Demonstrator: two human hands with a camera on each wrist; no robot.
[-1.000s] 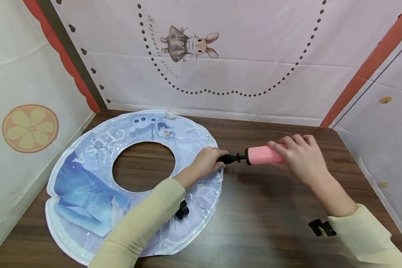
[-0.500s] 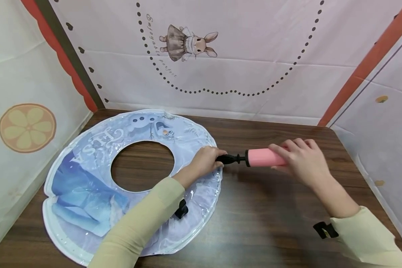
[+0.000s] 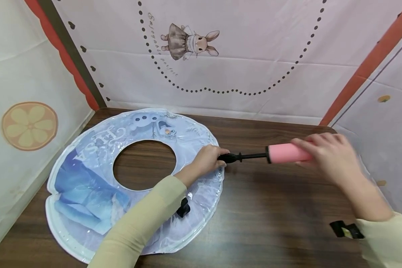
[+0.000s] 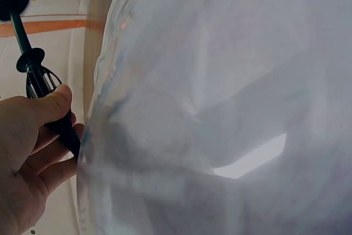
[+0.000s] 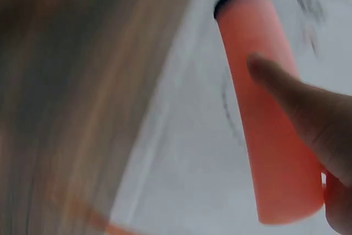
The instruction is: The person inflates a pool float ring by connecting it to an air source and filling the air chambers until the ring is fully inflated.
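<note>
A partly filled blue swim ring [image 3: 87,208] with a snowman and the word ELSA lies flat on the left of the table. At its right edge my left hand [image 3: 207,159] pinches the black nozzle end of a hand pump, thumb on top and fingers below in the left wrist view. The pump's pink barrel [image 3: 288,153] is gripped by my right hand [image 3: 331,158], which is blurred. Between the two, a length of black rod [image 3: 254,156] shows. In the right wrist view the thumb lies along the pink barrel [image 5: 264,114]. Where the nozzle meets the ring is hidden.
The brown wooden table [image 3: 254,223] is bordered by printed cloth walls at the back and sides. A rabbit figure [image 3: 191,41] is printed on the back cloth [image 3: 254,44]. Black straps with small devices sit near both sleeves.
My right hand has pulled the pink barrel to the right, away from the ring, and more black rod shows. My left hand holds its place on the nozzle end.
</note>
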